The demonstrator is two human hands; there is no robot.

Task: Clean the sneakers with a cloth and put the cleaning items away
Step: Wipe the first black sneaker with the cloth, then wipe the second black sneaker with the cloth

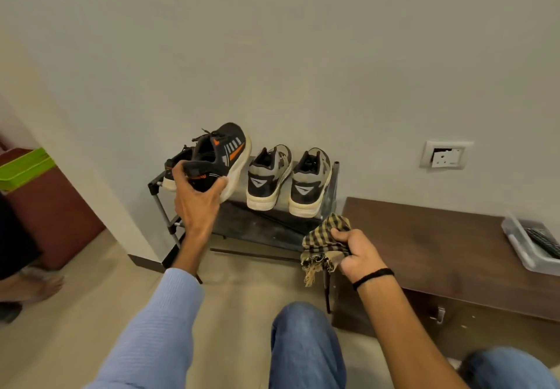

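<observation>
Denim knee (306,343); right hand (360,252) tight around frayed checked cloth (325,240), left hand (197,197) around heel of black-orange sneaker (224,152)

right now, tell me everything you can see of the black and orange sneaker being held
The black sneaker has an orange side mark, pale stripes, loose black laces and a thick off-white sole. It is tilted toe-up toward the wall, over the left end of the shoe rack. The left hand grips its heel, fingers curled round the sole.

Sneakers (269,176) sit on the rack (257,228), left of the bench (439,246).
</observation>
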